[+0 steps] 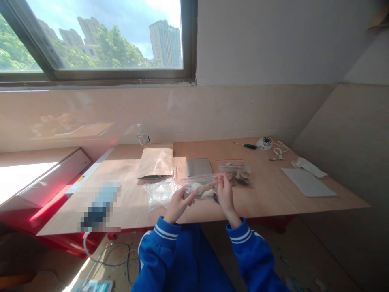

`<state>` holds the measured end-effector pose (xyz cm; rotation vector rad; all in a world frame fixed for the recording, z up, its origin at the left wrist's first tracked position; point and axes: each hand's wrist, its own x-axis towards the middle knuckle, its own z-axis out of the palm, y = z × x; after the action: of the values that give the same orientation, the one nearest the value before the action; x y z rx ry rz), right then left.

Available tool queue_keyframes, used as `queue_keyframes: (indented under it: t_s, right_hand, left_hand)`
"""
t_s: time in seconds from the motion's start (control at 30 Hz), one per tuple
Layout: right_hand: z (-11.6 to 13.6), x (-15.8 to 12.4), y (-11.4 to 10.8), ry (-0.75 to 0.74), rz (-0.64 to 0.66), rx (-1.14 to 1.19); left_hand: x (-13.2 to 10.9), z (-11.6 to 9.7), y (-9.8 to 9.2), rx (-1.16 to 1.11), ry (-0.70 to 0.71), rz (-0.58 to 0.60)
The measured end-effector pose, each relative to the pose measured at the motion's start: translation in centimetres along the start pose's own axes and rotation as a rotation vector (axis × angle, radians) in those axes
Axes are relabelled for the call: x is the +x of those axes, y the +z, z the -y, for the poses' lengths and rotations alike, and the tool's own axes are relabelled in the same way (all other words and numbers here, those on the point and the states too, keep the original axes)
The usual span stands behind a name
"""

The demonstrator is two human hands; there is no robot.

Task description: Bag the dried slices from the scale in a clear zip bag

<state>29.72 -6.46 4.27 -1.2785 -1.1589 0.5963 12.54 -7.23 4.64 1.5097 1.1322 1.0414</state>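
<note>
Between my two hands is a clear zip bag (pixel 207 193) with pale and dark pieces inside that I cannot name. My left hand (pixel 180 202) grips its left side, thumb and fingers closed together. At the bag's upper right edge, my right hand (pixel 224 192) pinches the plastic. Just behind the bag lies a flat silver scale (pixel 199 166). To the right, touching or close to my right hand, is another zip bag (pixel 241 175) with brown dried pieces. Left of my left hand lie empty-looking clear plastic bags (pixel 161 194).
A brown paper pouch (pixel 156 160) lies at the back left near a clear bottle (pixel 143 136). Back right are a screwdriver (pixel 249 146) and a white dome camera (pixel 265 142). A white board (pixel 308 182) and a white cloth (pixel 310 167) lie far right. A cable (pixel 103 263) hangs front left.
</note>
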Motion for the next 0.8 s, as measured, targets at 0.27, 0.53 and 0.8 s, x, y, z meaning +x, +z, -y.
queue_keyframes:
  t_s: [0.27,0.53,0.8]
  right_hand:
    - [-1.0,2.4,-4.8,-0.020,-0.099,-0.110]
    - [-5.5,6.0,-14.3,-0.044,-0.435,-0.732]
    - [-6.3,1.6,-6.8,-0.247,-0.278,-1.021]
  left_hand:
    - [0.2,0.3,0.6,-0.031,-0.017,0.136]
    - [0.4,1.2,-1.6,0.073,-0.015,-0.004]
    - [1.8,2.7,-5.3,0.367,0.186,-0.518]
